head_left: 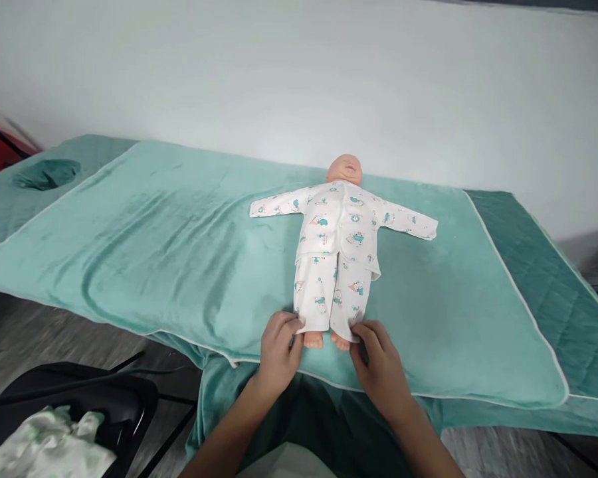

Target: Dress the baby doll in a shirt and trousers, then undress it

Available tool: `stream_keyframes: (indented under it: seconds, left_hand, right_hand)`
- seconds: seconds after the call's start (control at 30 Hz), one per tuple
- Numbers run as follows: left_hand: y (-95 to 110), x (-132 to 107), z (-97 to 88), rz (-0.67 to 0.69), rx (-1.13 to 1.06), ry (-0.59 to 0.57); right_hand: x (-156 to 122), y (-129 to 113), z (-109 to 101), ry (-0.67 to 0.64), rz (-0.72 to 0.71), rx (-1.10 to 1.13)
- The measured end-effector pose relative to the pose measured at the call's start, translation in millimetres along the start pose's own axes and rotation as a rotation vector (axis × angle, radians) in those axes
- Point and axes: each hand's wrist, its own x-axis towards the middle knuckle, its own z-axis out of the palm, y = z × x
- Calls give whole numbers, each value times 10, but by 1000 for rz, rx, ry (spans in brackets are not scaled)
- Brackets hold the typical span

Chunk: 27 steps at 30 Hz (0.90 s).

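Note:
A baby doll (345,170) lies on its back on a green blanket, head toward the wall and feet toward me. It wears a white printed long-sleeved top (339,222), the sleeves spread out to both sides, and matching white pants (313,292). My left hand (280,352) pinches the outer edge of one trouser cuff, beside a bare foot (313,340). With thumb and fingers, my right hand (380,362) grips the cuff of the other leg next to the second foot (339,340). The toes of both feet show below the cuffs.
The green blanket (453,299) covers a padded bed with a face hole (47,174) at the left end. A white wall (229,73) rises behind it. At lower left a black chair (80,385) holds a crumpled patterned cloth (54,441).

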Motion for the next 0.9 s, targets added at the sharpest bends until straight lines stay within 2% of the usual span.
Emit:
stream_keyframes:
  seconds: [0.1,0.17,0.23,0.3,0.33,0.4,0.43,0.5,0.57,0.67,0.8,0.9]
  left_hand:
    - [-20,-42,-89,4,-14,-25]
    - [-43,-78,-160,-32,-114,-61]
    - [-88,-78,-208,-93,-257,-82]
    - [-158,7,-210,-211,-402,-16]
    - [-200,95,-190,-295,-480,45]
    - [-287,359,-114,-495,-669,165]
    - [-329,527,-62,-601,-774,179]
    - [-407,893,62,-757,-973,182]
    - [-476,1236,199,-835,-1121,132]
    - [-553,1595,394,-918,-1219,-46]
    - [-590,1780,544,-1026,-1239,-115]
    - [-579,1822,567,-1018,-1278,-121]
  right_hand:
    - [-19,21,-41,-78,-9,-23]
    - [-15,40,-132,-158,-18,17]
    - [18,89,-259,-246,-17,116]
    - [99,193,-374,-273,12,228]
    - [165,270,-413,-231,54,279]
    - [359,460,-436,-37,221,372]
    - [490,563,-418,98,340,429]
    - [802,748,-337,244,550,588]
    - [1139,871,-223,291,629,861]
    - [1551,914,-66,271,693,1099]
    - [1778,870,31,225,677,1210]
    - [1801,870,38,190,661,1248]
